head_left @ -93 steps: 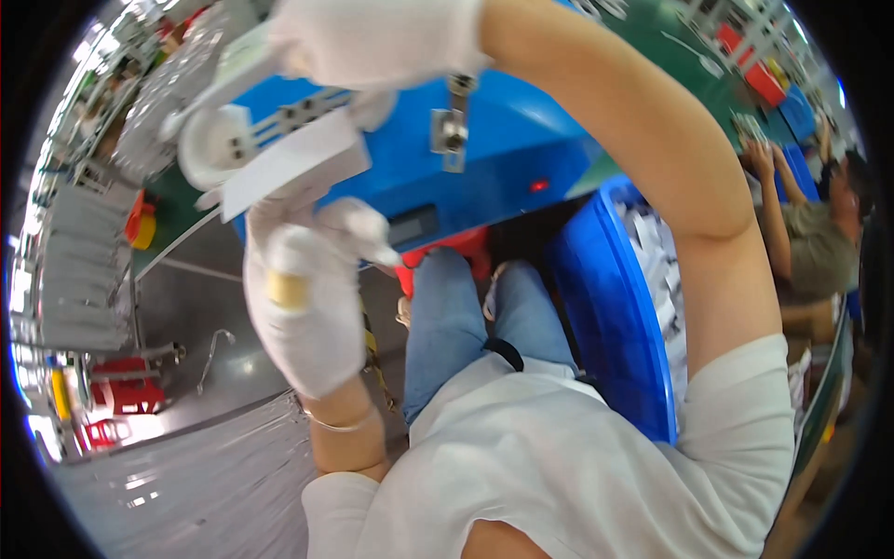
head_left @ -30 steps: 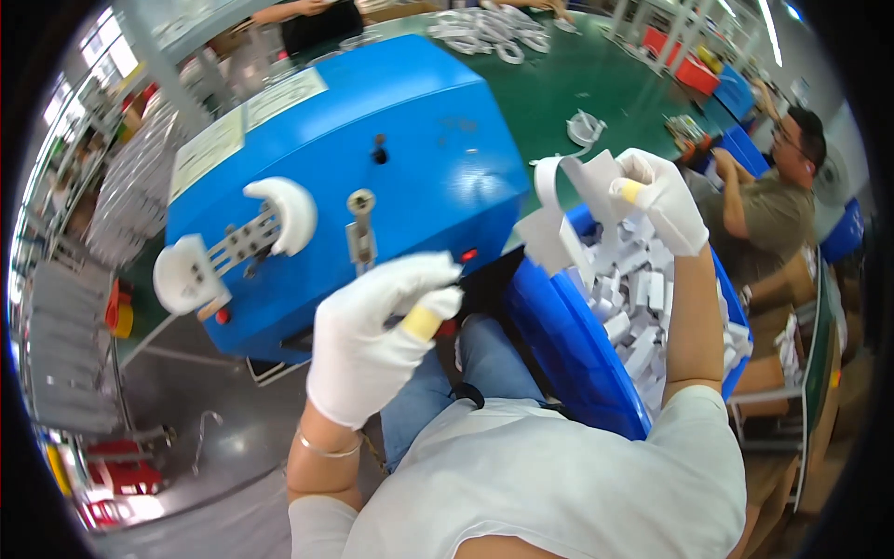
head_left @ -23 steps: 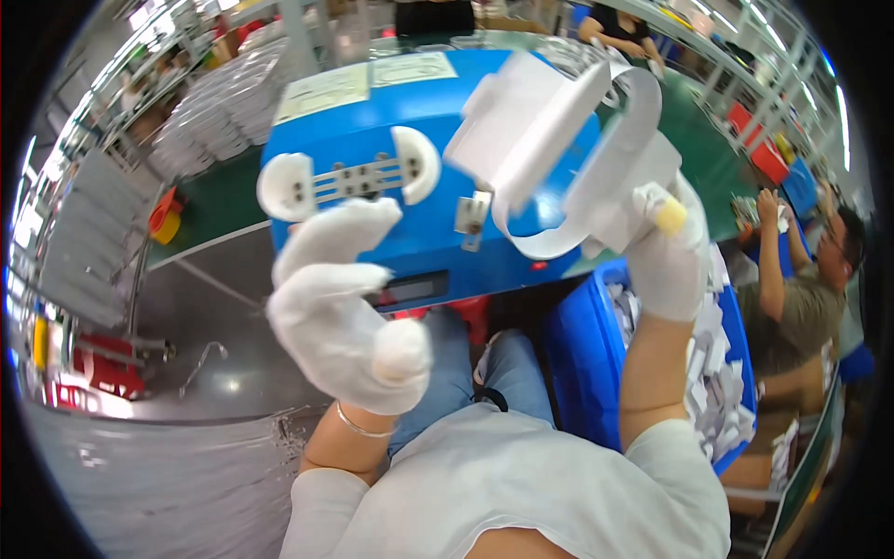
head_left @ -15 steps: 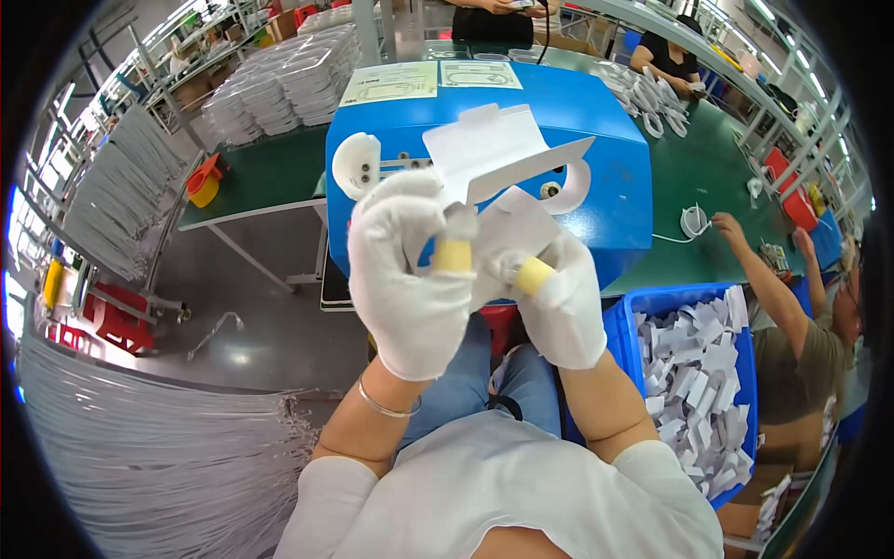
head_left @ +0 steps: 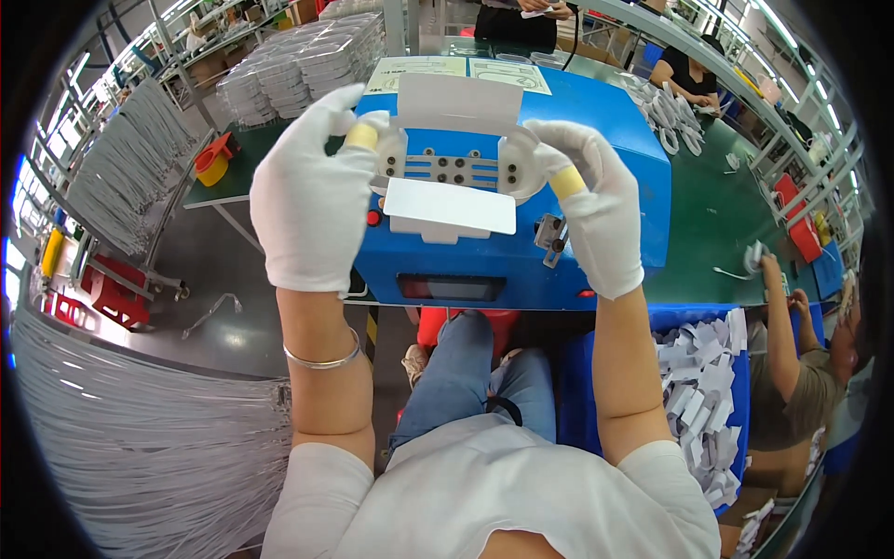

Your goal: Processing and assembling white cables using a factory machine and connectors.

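White folded card (head_left: 450, 205): likely light, creasable; best held endwise
My white-gloved left hand (head_left: 315, 200), right hand (head_left: 598, 200): fingers narrowed, grip unclear

Left grip (head_left: 312, 200) and right grip (head_left: 596, 205) partly hide the ends of the white-ended jig (head_left: 512, 160), so contact with the white flapped piece (head_left: 450, 207) can't be told. Print on the label sheets (head_left: 521, 77) atop the blue machine (head_left: 619, 163) too small to read. Standing co-worker (head_left: 514, 31) cut by upper edge, head out of frame; grey strand bundle (head_left: 168, 447) runs off lower left rim.
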A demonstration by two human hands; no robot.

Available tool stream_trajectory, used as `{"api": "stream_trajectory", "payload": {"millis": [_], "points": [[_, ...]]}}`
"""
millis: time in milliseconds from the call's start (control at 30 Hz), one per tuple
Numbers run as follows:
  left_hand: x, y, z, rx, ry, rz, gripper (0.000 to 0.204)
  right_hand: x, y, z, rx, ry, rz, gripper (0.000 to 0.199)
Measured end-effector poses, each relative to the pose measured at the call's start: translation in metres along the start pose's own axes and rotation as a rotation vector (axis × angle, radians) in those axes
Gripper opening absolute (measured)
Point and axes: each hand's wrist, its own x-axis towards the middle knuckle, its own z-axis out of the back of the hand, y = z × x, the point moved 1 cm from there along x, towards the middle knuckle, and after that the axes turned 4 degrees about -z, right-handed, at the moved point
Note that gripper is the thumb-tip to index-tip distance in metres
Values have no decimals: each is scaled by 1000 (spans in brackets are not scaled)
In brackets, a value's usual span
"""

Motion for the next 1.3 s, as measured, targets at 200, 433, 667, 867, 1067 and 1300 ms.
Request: {"api": "stream_trajectory", "payload": {"millis": [200, 433, 667, 867, 1067, 1300], "points": [[-15, 32, -11, -337, -46, 213, 32, 3, 5, -1, 117, 95, -153, 31], [-89, 36, -20, -831, 304, 608, 30, 36, 17, -21, -30, 245, 114, 24], [-71, 45, -22, -800, 510, 641, 23, 32, 10, -11, -277, 128, 152, 20], [-52, 120, 161, 828, -755, -88, 16, -16, 4, 20, -146, -23, 228, 30], [-55, 137, 311, 1191, -1108, 484, 28, -31, 2, 20, 172, 98, 118, 49], [-73, 97, 315, 1167, -731, 446, 28, -52, 32, -9, -108, 131, 189, 18]]}}
